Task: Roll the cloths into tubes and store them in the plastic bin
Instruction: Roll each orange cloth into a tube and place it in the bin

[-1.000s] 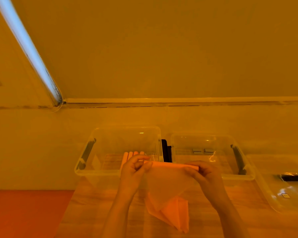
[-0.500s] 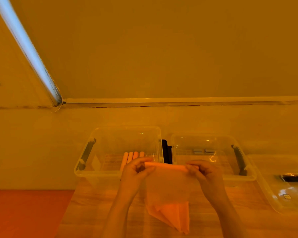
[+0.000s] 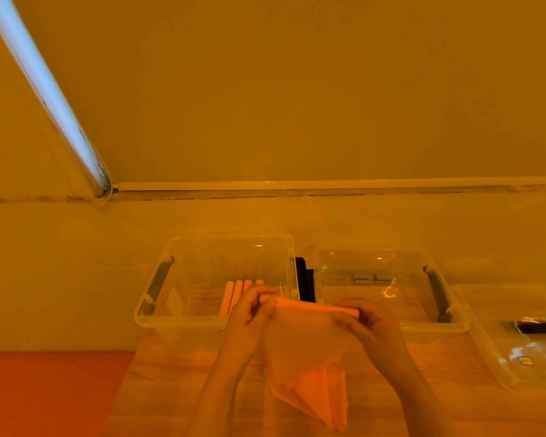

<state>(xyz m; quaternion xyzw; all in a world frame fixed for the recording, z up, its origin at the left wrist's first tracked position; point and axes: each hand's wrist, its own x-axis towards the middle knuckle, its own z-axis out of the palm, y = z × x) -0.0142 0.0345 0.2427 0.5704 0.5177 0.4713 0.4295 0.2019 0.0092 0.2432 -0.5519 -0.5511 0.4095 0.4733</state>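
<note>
Head view: both hands work above the near middle of the counter (image 3: pixel 423 389), holding one orange cloth (image 3: pixel 306 351) up off the wood. The left hand (image 3: pixel 252 313) has its fingers (image 3: pixel 267 305) pinched on the left end of the cloth's rolled top edge; the right hand (image 3: pixel 372 323) has its fingers clenched round the right end of that roll. The roll runs level between the two hands, and the unrolled part of the cloth hangs down from it, narrowing to a loose bunch whose lower tip reaches the counter's near edge. Whether that tip rests on the wood cannot be told.

Behind the hands, toward the far edge, stands a clear plastic bin (image 3: pixel 177 279) with a dark handle on its left end. Inside it, against the right part of its floor, lie several rolled cloths (image 3: pixel 234 294) side by side, touching, partly hidden by the left hand. Just right of it, a second clear bin (image 3: pixel 423 263) stands with two small grey pieces on its floor. At the counter's right edge lies a clear lid (image 3: pixel 511 357).
</note>
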